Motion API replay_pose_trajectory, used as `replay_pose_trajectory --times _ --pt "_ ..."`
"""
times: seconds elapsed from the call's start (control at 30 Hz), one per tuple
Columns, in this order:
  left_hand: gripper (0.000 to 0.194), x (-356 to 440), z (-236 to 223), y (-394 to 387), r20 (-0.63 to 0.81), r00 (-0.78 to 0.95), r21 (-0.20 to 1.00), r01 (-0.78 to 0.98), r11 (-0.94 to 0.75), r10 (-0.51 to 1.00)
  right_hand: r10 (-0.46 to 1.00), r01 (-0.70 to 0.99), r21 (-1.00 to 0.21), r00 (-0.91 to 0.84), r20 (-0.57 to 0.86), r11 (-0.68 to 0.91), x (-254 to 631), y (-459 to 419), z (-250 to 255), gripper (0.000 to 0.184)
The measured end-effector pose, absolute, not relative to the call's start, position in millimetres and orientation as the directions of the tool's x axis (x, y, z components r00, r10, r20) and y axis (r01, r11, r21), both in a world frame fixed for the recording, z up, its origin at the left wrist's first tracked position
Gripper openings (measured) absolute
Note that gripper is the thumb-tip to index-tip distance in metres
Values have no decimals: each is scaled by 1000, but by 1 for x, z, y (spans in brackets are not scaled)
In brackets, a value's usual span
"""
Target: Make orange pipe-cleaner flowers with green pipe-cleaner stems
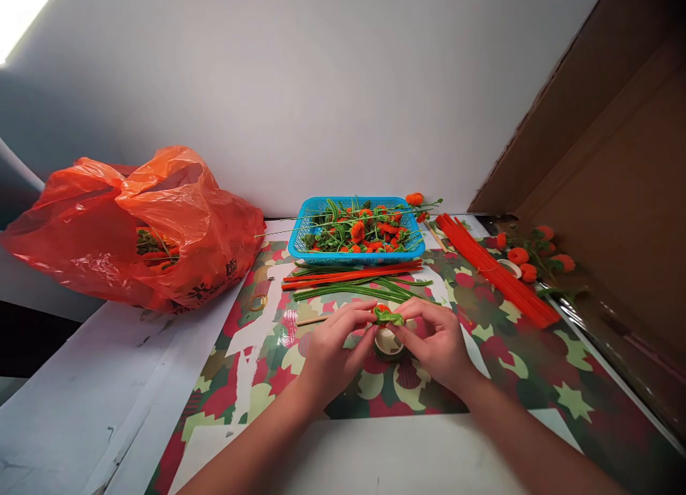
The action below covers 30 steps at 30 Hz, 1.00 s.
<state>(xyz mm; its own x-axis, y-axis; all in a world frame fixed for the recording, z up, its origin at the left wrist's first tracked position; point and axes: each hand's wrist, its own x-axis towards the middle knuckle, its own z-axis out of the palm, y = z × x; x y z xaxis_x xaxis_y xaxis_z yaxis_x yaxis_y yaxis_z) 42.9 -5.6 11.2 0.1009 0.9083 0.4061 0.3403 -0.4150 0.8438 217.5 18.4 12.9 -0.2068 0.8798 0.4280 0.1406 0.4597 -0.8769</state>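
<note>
Between my two hands is a small pipe-cleaner flower (pixel 386 316), orange at the back with green fuzzy loops in front. My left hand (pixel 343 338) pinches its left side with thumb and forefinger. On its right side, the fingertips of my right hand (pixel 436 338) are closed on the green part. Just below the flower a roll of tape (pixel 389 342) rests on the patterned cover. Beyond my hands lie loose green pipe cleaners (pixel 354 293) and orange-red pipe cleaners (pixel 348 273). A thin wooden stick (pixel 312 321) lies left of my left hand.
A blue basket (pixel 356 258) of orange flowers stands at the back. An orange plastic bag (pixel 214 223) sits left. At right lie a red pipe-cleaner bundle (pixel 498 273), a white tape roll (pixel 509 268) and finished flowers (pixel 518 256). Coiled wire (pixel 258 303) lies left; cardboard (pixel 605 123) stands right.
</note>
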Motion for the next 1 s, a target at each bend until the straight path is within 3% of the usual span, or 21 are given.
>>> replay_pose_trajectory --times 0.23,0.43,0.6,0.83,1.0 --pt "6 47 11 -8 383 82 874 291 -390 920 929 117 -924 -114 353 365 212 17 9 8" --pt "17 49 12 -5 119 115 993 11 -121 986 926 105 -926 -153 344 361 210 14 10 6" --pt "17 48 17 -1 -38 202 996 -69 53 979 910 97 -918 -207 360 385 210 15 14 6" --pt "15 50 17 -3 -3 117 983 -183 25 993 917 89 -935 -248 313 343 210 15 12 14" --pt "11 52 18 -4 48 57 988 -150 -39 997 914 31 -956 -302 271 293 210 16 13 16"
